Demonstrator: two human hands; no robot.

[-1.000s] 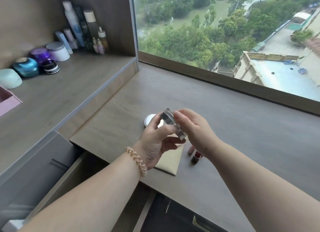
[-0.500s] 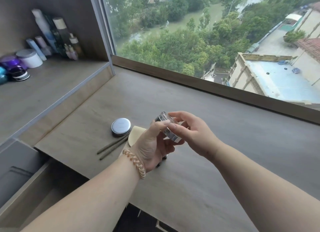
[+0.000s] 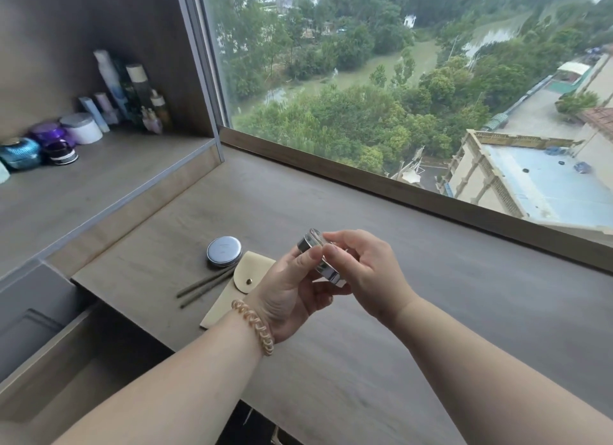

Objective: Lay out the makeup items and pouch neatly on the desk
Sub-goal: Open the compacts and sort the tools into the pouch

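Observation:
Above the wooden desk [image 3: 431,278] both hands hold a small silver compact [image 3: 315,245] tilted on its edge. My left hand [image 3: 292,292], with a coiled bracelet on its wrist, grips it from below and my right hand [image 3: 365,268] pinches its upper side. A cream pouch [image 3: 238,278] with a snap button lies flat on the desk under my left hand, partly hidden. A round silver tin [image 3: 224,250] rests just beyond the pouch. Two thin dark pencils [image 3: 205,287] lie side by side to the pouch's left.
A raised shelf [image 3: 99,185] at the left carries jars and bottles [image 3: 109,106] along the back wall. An open drawer [image 3: 49,345] sits at the lower left below the desk edge. A large window [image 3: 398,96] runs along the desk's far side.
The camera has swung right and back left; the compact stays in both hands and is turned more upright. The tin, pencils and pouch flap have come into sight beside my left hand.

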